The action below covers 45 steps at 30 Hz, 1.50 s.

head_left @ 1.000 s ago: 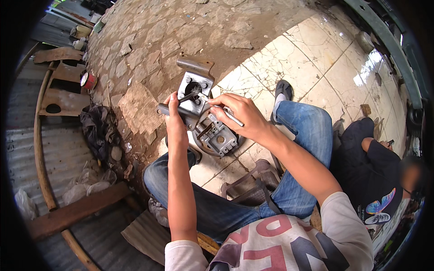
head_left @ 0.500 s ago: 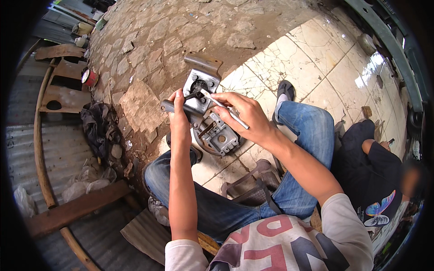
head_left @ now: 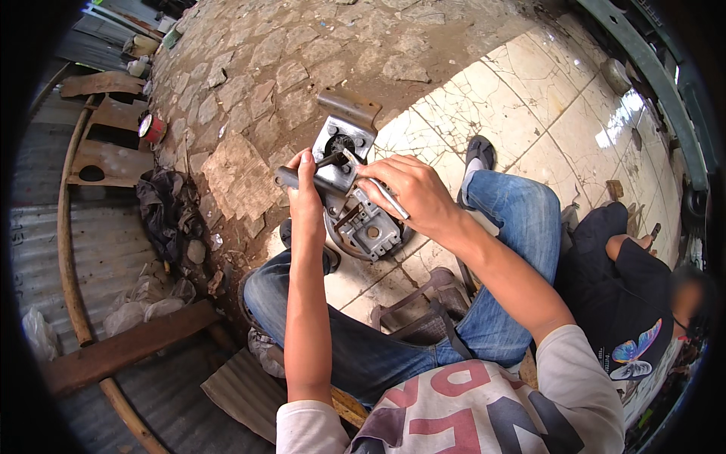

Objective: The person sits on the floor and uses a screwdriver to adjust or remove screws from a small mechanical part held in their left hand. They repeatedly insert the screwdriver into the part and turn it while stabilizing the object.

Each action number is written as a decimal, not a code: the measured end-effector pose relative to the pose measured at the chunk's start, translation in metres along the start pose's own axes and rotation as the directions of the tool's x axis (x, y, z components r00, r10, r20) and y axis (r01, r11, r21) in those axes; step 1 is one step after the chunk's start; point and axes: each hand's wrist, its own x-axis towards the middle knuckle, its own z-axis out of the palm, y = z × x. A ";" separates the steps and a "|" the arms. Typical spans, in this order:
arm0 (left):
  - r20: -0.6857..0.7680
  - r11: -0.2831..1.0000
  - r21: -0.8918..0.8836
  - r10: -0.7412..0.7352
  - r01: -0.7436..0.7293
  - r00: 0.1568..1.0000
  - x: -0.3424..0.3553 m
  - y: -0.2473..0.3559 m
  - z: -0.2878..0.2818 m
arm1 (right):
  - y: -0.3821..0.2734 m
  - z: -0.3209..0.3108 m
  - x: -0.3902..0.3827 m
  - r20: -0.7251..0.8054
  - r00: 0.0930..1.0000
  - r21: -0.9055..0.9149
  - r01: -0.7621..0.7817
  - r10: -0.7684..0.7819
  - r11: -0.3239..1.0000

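Note:
A worn metal bracket plate (head_left: pixel 326 136) with bolts and curled edges is in front of me, a dark round opening in its middle. My left hand (head_left: pixel 305 198) is closed on the plate's lower curled edge, thumb up. A short dark rod (head_left: pixel 330 160) runs from beside that thumb toward the opening. Between the fingers of my right hand (head_left: pixel 416 191) is a thin silvery rod-like tool (head_left: pixel 393 203), its pale tip at the opening; its exact kind is unclear. Just below the plate sits a grey cast-metal housing (head_left: pixel 372 233), which neither hand holds.
Cracked pale tiles (head_left: pixel 484 98) meet rough stone paving (head_left: pixel 302 45). At left are a red tin (head_left: pixel 153 129), a dark crumpled cloth (head_left: pixel 168 208) and a wooden plank (head_left: pixel 136 348). A mesh-like object (head_left: pixel 435 310) lies between my legs. Another person (head_left: pixel 605 280) sits at right.
The bracket has shifted slightly right, with my left hand still on it. The rod-like tool in my right hand now slants more steeply, its tip a little farther right.

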 end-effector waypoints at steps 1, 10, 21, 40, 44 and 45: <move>0.004 1.000 -0.016 -0.005 0.005 1.000 0.002 -0.002 -0.002 | -0.002 -0.002 -0.001 0.013 1.000 0.013 -0.006 0.005 1.000; 0.050 0.997 -0.054 -0.045 0.048 0.998 0.006 -0.004 -0.009 | -0.009 -0.011 0.002 -0.068 0.997 0.132 0.031 -0.023 0.991; 0.048 1.000 -0.024 -0.003 0.004 0.999 0.001 -0.003 -0.004 | -0.008 -0.013 0.005 -0.044 0.995 0.113 0.090 -0.086 0.990; 0.040 0.999 0.034 -0.014 0.013 0.999 -0.008 0.011 0.007 | -0.015 -0.012 0.001 -0.047 0.999 0.230 0.027 -0.017 0.973; 0.044 0.999 -0.027 -0.018 0.019 0.999 -0.007 0.009 0.007 | -0.004 -0.005 -0.001 -0.017 0.997 0.191 -0.070 0.075 0.979; 0.054 1.000 -0.021 -0.021 0.022 0.998 -0.007 0.009 0.008 | -0.007 -0.005 -0.003 -0.028 0.997 0.216 -0.063 0.071 0.974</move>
